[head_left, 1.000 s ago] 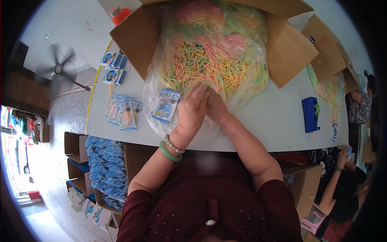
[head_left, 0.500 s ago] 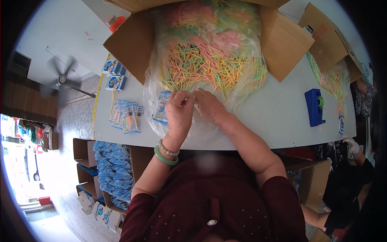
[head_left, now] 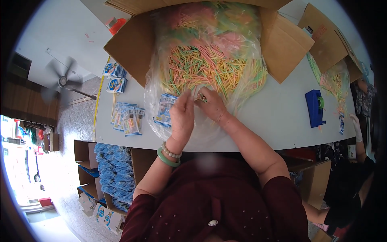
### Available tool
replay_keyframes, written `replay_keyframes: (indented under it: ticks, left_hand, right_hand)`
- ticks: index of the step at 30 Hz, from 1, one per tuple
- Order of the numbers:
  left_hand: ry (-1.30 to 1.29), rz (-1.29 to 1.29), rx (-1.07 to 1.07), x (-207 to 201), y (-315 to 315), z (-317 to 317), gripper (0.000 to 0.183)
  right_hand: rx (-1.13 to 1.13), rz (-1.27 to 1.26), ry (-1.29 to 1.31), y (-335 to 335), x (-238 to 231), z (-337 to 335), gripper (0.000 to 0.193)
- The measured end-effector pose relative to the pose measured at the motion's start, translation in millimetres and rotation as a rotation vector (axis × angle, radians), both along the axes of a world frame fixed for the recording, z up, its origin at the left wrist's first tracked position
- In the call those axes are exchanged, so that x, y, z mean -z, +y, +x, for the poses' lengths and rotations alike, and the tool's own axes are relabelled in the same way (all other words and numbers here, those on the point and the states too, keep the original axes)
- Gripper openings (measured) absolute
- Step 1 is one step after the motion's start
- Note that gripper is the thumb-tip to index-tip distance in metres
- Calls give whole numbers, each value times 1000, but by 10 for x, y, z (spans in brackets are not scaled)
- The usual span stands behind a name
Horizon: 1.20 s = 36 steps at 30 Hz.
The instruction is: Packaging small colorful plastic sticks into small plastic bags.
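A heap of short thin pastel sticks [head_left: 209,66], pink, yellow and green, lies in a clear plastic bag [head_left: 151,86] spilling from an open cardboard box [head_left: 131,48]. At its near edge my right hand [head_left: 213,107] is curled round a small bunch of sticks [head_left: 202,97], their ends showing between the fingers. Close beside it, my left hand [head_left: 183,115] has its fingers pressed together; whatever is between them is hidden. Under and left of that hand, blue-and-white packets [head_left: 164,111] rest on the plastic.
Filled packets [head_left: 131,119] and small blue-white boxes [head_left: 117,85] lie at the left. A blue tape dispenser [head_left: 314,108] stands right, near another open box [head_left: 324,36]. Below the table's left edge is a carton full of blue packets [head_left: 115,173]. Another person's gloved hand [head_left: 356,127] is far right.
My hands have drawn slightly apart. The right hand has turned, so the stick ends in it now show. The other person's gloved hand has risen at the table's right edge.
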<state>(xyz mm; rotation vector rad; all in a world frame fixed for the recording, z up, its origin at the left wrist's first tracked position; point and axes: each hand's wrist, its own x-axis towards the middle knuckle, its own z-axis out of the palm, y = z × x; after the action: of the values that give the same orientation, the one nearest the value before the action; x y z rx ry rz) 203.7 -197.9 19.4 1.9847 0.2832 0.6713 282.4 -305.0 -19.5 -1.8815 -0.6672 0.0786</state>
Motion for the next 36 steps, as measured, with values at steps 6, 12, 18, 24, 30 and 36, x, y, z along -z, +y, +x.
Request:
replay_keyframes:
  ticks: [6,12,18,24,30,36]
  left_hand:
    - [-42,317,158,-40,-162,-55,24]
    - [-179,605,219,9,-6,3,18]
    - [-60,362,57,-57,307,-168,18]
    - [426,601,-291,140,705,-204,46]
    - [528,365,-261,240,919,-147,51]
    - [532,433,-289,216,888,-174,50]
  right_hand:
    - [-67,-49,-144,23,119,37,14]
    - [-98,55,-59,50,70,15,14]
    - [-83,165,107,-55,6,-28,10]
    - [-96,97,-153,-13,6,-11,14]
    - [-48,104,-279,1,-3,-43,14]
    - [-26,32,-354,-31,25,8,9]
